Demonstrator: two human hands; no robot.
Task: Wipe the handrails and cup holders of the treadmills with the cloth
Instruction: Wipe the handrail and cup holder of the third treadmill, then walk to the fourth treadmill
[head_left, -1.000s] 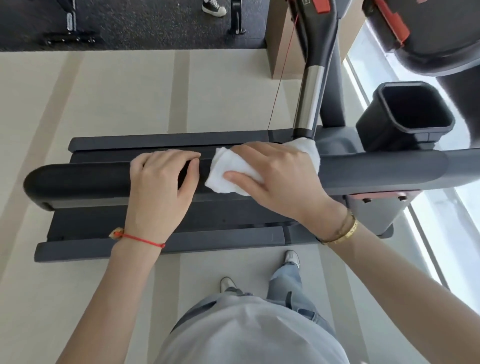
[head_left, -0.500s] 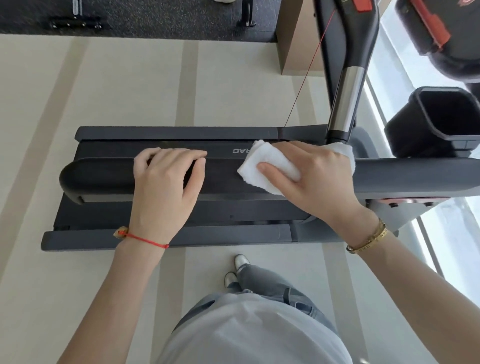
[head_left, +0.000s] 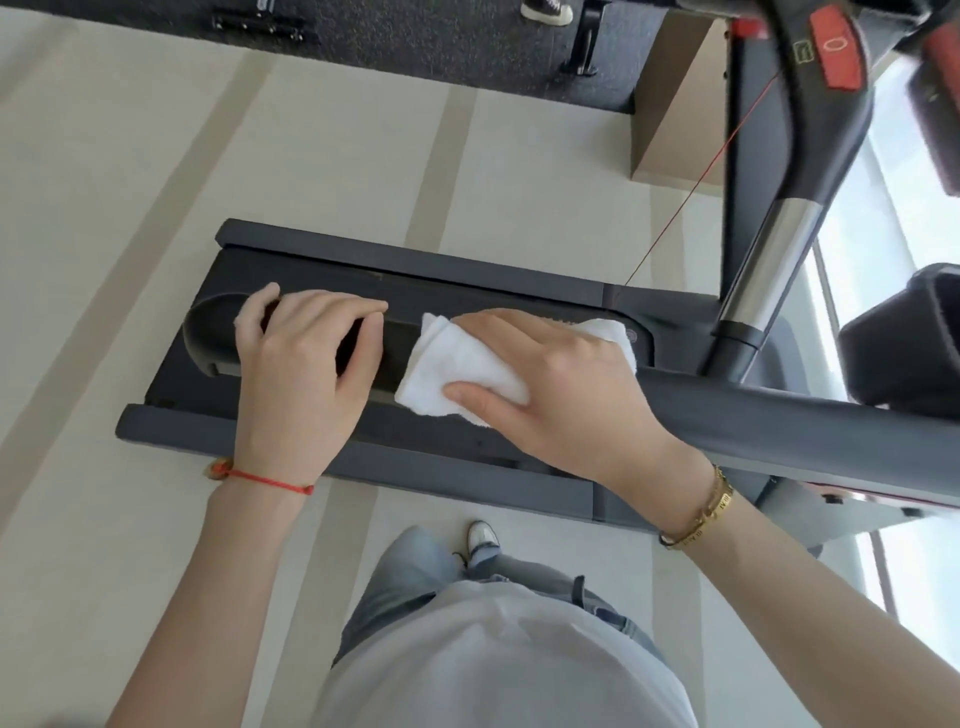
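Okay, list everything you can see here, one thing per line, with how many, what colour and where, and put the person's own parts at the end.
handrail: one, dark grey, runs across the middle to the right edge
cloth: one, white, folded on the handrail under the right hand
cup holder: one, black, right edge, partly cut off
treadmill deck: one, dark grey, on the floor below the handrail
upright post: one, silver and black, upper right
red button: one, top right
red cord: one, hanging from the console
floor: beige with darker stripes
left hand: grip over the handrail end, red string bracelet
right hand: pressing the cloth, gold bracelet
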